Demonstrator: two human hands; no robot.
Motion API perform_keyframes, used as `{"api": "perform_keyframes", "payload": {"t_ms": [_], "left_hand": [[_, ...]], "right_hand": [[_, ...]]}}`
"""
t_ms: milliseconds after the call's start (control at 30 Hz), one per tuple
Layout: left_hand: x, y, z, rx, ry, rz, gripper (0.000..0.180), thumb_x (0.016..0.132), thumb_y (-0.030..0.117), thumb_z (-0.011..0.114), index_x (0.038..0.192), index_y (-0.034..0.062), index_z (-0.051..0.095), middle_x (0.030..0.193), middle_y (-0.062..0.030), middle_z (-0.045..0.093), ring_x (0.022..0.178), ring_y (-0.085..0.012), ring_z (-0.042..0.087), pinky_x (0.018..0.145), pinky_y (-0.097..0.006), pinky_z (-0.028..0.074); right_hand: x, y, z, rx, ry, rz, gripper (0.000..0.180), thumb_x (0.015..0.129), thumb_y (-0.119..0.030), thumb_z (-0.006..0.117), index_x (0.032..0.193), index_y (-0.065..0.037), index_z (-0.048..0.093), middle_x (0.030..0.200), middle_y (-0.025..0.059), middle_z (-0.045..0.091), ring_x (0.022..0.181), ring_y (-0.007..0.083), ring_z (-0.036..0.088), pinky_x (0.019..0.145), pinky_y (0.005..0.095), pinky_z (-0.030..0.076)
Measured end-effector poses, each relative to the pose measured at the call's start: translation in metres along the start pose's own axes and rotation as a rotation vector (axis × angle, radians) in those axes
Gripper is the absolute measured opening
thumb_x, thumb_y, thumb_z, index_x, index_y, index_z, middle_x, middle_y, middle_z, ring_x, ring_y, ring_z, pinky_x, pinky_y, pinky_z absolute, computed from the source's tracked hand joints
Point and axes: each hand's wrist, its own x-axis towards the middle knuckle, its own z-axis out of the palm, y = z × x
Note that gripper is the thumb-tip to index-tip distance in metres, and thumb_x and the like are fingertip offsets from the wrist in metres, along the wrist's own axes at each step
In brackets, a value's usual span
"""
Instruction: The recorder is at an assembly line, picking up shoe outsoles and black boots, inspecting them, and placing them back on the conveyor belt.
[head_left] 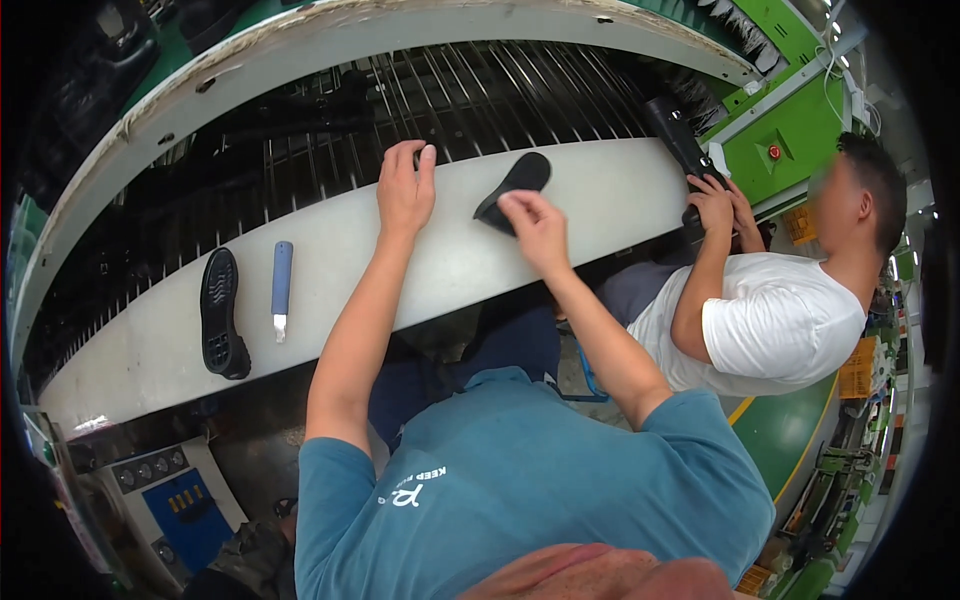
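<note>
My right hand is closed, its bunched fingertips at the near edge of a smooth black shoe sole that lies slanted on the white worktop. A slight blur covers those fingers. At the worktop's far edge is my left hand, with its fingers stretched toward the metal rollers and the thumb apart from them. Whatever lies under its fingertips is too dark to make out. Farther left, a black treaded outsole rests tread up. Beside it lies a blue-handled scraper with its pale blade toward me.
Beyond the worktop runs a roller conveyor with dark footwear on it. At right, a co-worker in a white shirt handles a black boot. A green machine with a red button stands behind. A control panel is at lower left.
</note>
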Motion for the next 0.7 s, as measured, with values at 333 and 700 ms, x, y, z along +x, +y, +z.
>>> {"api": "perform_keyframes", "payload": {"t_ms": [333,700], "left_hand": [[-0.004,0.027,-0.005,-0.536,-0.157,0.062,0.057,0.109,0.043,0.069,0.150,0.0034,0.064,0.130,-0.0176,0.075,0.124,-0.0312,0.073,0.111,-0.042,0.055],[0.016,0.020,0.020,0.003,-0.327,-0.017,0.064,0.094,0.033,0.089,0.144,0.0000,0.067,0.131,-0.0183,0.075,0.124,-0.0379,0.070,0.109,-0.047,0.055]], "right_hand": [[0.126,-0.024,-0.013,0.211,-0.212,0.169,0.025,0.111,-0.020,0.079,0.123,0.001,0.081,0.105,0.0032,0.081,0.095,0.0098,0.074,0.083,0.0279,0.059],[0.352,0.286,-0.212,-1.234,0.032,0.238,0.058,0.104,-0.062,0.069,0.133,-0.012,0.078,0.128,0.0160,0.083,0.125,0.0378,0.077,0.107,0.0525,0.061]]}}
